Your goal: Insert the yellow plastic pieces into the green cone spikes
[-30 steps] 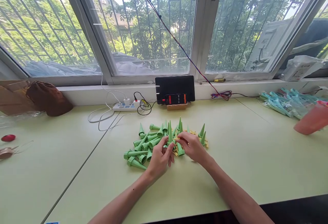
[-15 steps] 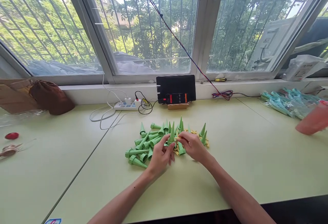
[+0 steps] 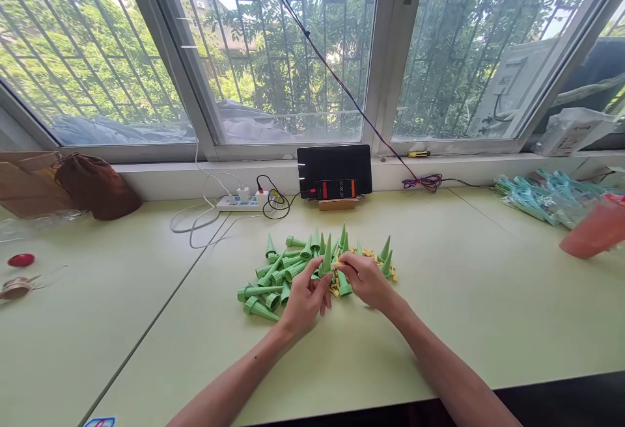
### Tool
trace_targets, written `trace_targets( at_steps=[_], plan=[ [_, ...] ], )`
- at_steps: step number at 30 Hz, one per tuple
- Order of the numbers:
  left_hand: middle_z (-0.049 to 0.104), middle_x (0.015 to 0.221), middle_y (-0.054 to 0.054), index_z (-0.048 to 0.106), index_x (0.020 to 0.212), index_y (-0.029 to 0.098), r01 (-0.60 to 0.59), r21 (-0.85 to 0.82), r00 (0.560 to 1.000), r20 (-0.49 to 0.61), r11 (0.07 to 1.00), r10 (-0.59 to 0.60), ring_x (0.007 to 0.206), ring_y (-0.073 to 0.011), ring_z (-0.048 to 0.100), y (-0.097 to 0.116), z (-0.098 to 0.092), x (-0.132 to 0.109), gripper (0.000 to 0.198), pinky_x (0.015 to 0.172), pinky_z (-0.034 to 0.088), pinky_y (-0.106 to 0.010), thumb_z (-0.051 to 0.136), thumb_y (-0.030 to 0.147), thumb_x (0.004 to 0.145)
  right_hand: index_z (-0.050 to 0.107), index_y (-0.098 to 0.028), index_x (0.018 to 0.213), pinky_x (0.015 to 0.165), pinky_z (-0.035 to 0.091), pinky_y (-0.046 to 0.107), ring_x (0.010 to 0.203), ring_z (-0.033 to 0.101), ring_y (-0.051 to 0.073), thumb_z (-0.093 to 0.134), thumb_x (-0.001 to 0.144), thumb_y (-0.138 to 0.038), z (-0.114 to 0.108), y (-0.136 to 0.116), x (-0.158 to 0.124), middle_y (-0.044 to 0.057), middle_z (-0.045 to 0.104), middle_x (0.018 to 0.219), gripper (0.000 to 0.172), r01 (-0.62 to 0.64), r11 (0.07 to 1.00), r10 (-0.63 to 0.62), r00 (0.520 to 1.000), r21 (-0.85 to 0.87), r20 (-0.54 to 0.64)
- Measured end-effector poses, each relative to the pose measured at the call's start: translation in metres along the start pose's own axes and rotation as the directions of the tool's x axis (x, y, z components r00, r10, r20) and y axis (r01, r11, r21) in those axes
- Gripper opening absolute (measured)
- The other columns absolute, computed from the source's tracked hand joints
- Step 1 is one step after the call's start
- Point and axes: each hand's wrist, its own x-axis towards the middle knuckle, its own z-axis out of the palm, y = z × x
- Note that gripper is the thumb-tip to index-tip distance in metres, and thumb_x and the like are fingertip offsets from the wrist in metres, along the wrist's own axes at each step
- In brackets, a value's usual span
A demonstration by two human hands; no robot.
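Observation:
A heap of several green plastic cones (image 3: pixel 278 274) lies on the pale green table (image 3: pixel 439 297), with small yellow pieces (image 3: pixel 374 256) scattered among them on the right side. My left hand (image 3: pixel 305 300) is closed around one upright green cone (image 3: pixel 326 259) at the near edge of the heap. My right hand (image 3: pixel 366 279) is pinched on a small yellow piece (image 3: pixel 338 264) held against that cone's side. Both hands meet just in front of the heap.
A phone (image 3: pixel 334 189) leans on a dark stand by the window sill. A power strip (image 3: pixel 240 201) with cables lies to its left, a brown pouch (image 3: pixel 97 186) further left. Teal items in bags (image 3: pixel 541 196) and a pink object (image 3: pixel 593 232) sit at right.
Hardly anything has moved. My hands stay together on the cone and the yellow piece, with only slight shifts of the fingers and the view.

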Motion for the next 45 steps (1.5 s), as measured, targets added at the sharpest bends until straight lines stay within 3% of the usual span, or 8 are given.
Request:
trace_targets(
  at_steps=[14,24,37,45],
  plan=[
    [0.055,0.043,0.009,0.048,0.11,0.019,-0.028,0.105,0.999,-0.014,0.994,0.029,0.03,-0.0088,0.046,0.003,0.001,0.001,0.032,0.038,0.036,-0.018,0.056,0.044,0.091,0.045,-0.021,0.076,0.056,0.029,0.024,0.056,0.037,0.012,0.039,0.1,-0.03,0.0,0.007,-0.001,-0.003,0.044,0.063,0.026,-0.005,1.0,0.006,1.0,-0.016,0.028],
    [0.053,0.046,0.009,0.047,0.11,0.018,-0.025,0.143,0.999,-0.024,0.989,0.029,0.031,-0.0081,0.046,0.005,0.002,0.0,0.033,0.038,0.038,-0.017,0.056,0.044,0.091,0.054,-0.019,0.08,0.058,0.033,0.023,0.058,0.044,0.012,0.042,0.099,-0.03,-0.001,0.003,0.0,-0.001,0.051,0.065,0.025,-0.025,1.0,0.025,1.0,0.003,-0.006],
    [0.062,0.081,-0.001,0.048,0.108,0.019,-0.026,0.152,0.998,-0.052,0.988,0.034,0.036,-0.0067,0.054,0.008,0.004,0.001,0.034,0.033,0.037,-0.017,0.056,0.046,0.09,0.057,-0.019,0.087,0.057,0.036,0.024,0.059,0.044,0.013,0.046,0.098,-0.028,-0.003,0.002,-0.001,0.0,0.054,0.069,0.018,-0.025,0.999,0.024,1.0,0.025,0.017],
    [0.053,0.049,0.008,0.046,0.11,0.019,-0.021,0.149,0.999,-0.042,0.989,0.028,0.033,-0.0099,0.051,0.007,0.004,0.0,0.033,0.039,0.04,-0.019,0.055,0.044,0.091,0.058,-0.019,0.089,0.058,0.036,0.024,0.06,0.046,0.013,0.047,0.098,-0.027,-0.003,0.005,-0.001,-0.001,0.054,0.07,0.016,-0.006,1.0,0.006,1.0,0.007,0.009]
  ],
)
